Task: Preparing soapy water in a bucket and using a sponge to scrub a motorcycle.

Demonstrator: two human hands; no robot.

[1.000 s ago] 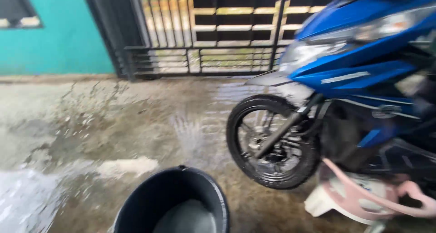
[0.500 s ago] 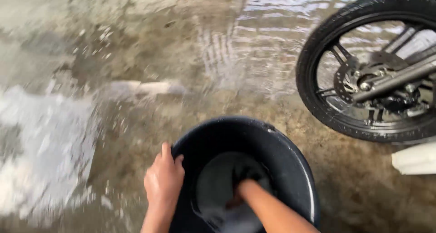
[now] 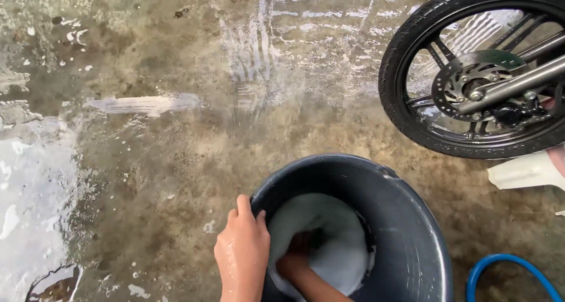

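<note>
Dark grey plastic bucket [image 3: 406,231] sits on wet concrete floor [image 3: 176,161] at near centre, foamy water [image 3: 329,243] pooled in its bottom. Left hand [image 3: 242,256] grips the bucket's left rim, fingers curled over the edge, thumb side outward. Right hand [image 3: 292,261] is plunged into the suds inside the bucket, just right of the left hand; mostly hidden by foam, so I cannot tell whether it is spread or closed on something. Motorcycle front wheel [image 3: 477,72], black tyre with brake disc, stands far right. Blue hose [image 3: 512,272] curves at near right. White soapy runoff [image 3: 29,196] spreads along the left.
</note>
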